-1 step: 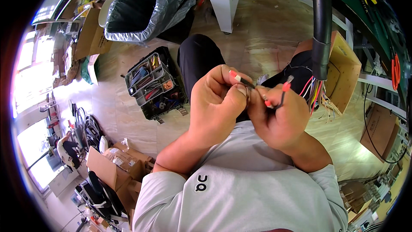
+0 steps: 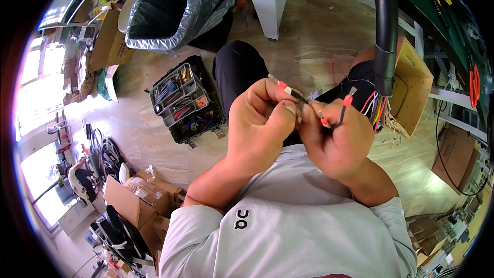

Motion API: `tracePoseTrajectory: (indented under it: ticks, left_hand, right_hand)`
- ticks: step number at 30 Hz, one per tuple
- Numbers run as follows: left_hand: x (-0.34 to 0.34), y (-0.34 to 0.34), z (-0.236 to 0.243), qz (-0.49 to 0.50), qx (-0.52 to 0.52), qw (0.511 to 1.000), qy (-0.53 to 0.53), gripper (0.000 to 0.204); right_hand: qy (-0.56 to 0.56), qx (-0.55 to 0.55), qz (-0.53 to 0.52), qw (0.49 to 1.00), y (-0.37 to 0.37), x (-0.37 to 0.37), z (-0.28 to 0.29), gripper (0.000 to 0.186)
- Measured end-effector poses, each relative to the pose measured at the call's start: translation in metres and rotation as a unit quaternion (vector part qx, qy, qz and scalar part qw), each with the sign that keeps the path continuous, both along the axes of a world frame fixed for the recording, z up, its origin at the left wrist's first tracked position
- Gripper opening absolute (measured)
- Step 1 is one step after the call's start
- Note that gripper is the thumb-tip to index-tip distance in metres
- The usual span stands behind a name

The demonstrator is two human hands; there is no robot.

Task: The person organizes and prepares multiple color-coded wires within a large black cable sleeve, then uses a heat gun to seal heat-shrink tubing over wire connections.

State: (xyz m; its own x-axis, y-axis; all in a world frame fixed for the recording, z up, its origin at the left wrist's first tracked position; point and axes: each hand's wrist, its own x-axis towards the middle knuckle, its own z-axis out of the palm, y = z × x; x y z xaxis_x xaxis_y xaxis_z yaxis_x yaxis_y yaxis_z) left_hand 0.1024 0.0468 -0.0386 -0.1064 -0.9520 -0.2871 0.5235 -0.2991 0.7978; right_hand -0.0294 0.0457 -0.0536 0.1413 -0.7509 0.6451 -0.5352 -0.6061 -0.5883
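Observation:
Close together above my lap, both hands pinch short black wires with red ends. Between thumb and forefinger, my left hand (image 2: 262, 126) grips a black wire (image 2: 297, 94) whose red and white end sticks out past the fingers. Fingertips almost touching it, my right hand (image 2: 337, 139) holds another black wire (image 2: 342, 116), bent, with a red sleeve (image 2: 348, 101) and a small metallic-looking tip. A second red piece (image 2: 324, 122) shows between the right fingers. Where the wires meet is hidden by my fingertips.
A thick black cable (image 2: 385, 31) hangs at the right, coloured wires (image 2: 380, 110) spilling from its end beside a wooden box (image 2: 416, 82). An open toolbox (image 2: 188, 104) lies on the floor left of my knee. Behind it stands a lined bin (image 2: 211, 10); cardboard boxes (image 2: 149, 193) are at lower left.
Both wire ends stick out slightly differently: the left one shows more of its tip, and the right one has shifted a little right and up. Both hands keep their pinch.

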Motion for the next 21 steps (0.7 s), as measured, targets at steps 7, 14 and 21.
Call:
tracePoseTrajectory:
  ticks: [7, 14, 21]
  left_hand:
    - [0.001, 0.000, 0.000, -0.014, -0.034, 0.999, 0.028, 0.010]
    - [0.001, 0.000, 0.003, -0.006, -0.024, 1.000, 0.017, 0.006]
    - [0.003, 0.002, -0.006, 0.001, -0.036, 0.998, 0.051, 0.005]
  right_hand:
    - [-0.001, -0.005, 0.005, 1.000, 0.001, -0.001, 0.002, 0.025]
    - [0.038, -0.064, 0.012, 0.997, -0.002, 0.000, -0.005, 0.025]
    - [0.064, -0.078, 0.022, 0.995, -0.002, -0.001, -0.005, 0.024]
